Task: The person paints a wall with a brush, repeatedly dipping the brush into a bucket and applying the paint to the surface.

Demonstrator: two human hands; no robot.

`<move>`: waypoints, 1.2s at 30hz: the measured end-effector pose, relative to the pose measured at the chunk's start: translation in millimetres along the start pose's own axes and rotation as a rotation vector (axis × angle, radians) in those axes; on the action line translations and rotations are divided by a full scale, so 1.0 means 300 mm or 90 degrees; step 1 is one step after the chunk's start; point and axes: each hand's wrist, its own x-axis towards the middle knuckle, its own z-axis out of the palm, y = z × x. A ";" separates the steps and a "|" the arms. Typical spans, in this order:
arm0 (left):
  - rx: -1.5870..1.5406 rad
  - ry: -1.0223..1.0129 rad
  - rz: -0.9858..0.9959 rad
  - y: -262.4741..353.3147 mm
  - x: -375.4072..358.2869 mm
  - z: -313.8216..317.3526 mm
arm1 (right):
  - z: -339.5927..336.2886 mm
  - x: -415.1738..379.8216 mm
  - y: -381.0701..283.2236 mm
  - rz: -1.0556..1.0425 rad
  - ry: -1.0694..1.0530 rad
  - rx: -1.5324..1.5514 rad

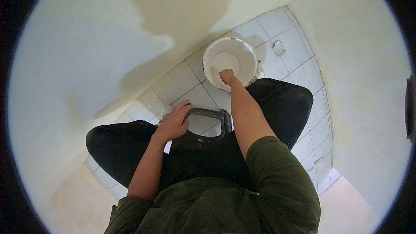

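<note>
My right hand [226, 76] reaches over the near rim of a white bucket [253, 63] and is closed in a fist. A small pale piece [215, 70] shows at its fingertips against the bucket's inner wall; I cannot tell what it is. White smears coat the bucket's rim, and its bottom looks pale. Between my knees stands a dark curved frame [210, 112] with an opening through which floor tiles show. My left hand [174, 121] lies over its left corner, fingers stretched out and thumb apart.
White floor tiles [173, 84] with grout lines and white spatters run between two pale walls [86, 52]. A small whitish lump [278, 48] lies right of the bucket. Another whitish item [165, 111] sits behind my left hand. My bent legs flank the dark frame.
</note>
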 end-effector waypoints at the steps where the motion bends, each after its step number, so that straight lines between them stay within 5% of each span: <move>1: 0.006 0.004 0.009 -0.001 -0.002 0.002 | -0.013 -0.003 -0.007 0.007 -0.033 0.062; 4: 0.016 0.004 0.006 0.008 -0.015 0.004 | -0.051 -0.104 -0.052 0.063 0.011 0.473; 7: 0.007 -0.009 -0.008 0.021 -0.023 0.001 | -0.069 -0.172 -0.088 0.105 0.120 0.616; 13: 0.032 -0.009 0.020 0.029 -0.038 0.001 | -0.078 -0.279 -0.116 0.007 0.095 0.791; 19: 0.056 -0.006 0.062 0.037 -0.039 0.015 | -0.063 -0.311 -0.121 0.029 0.010 0.627; 22: 0.059 -0.009 0.077 0.056 -0.051 0.016 | -0.039 -0.312 -0.108 -0.028 0.040 0.389; 25: 0.067 -0.021 0.071 0.075 -0.061 0.016 | 0.040 0.007 0.072 -0.116 0.332 -0.255; 36: 0.097 -0.013 0.066 0.075 -0.071 0.018 | 0.039 -0.198 -0.063 -0.026 0.212 -0.225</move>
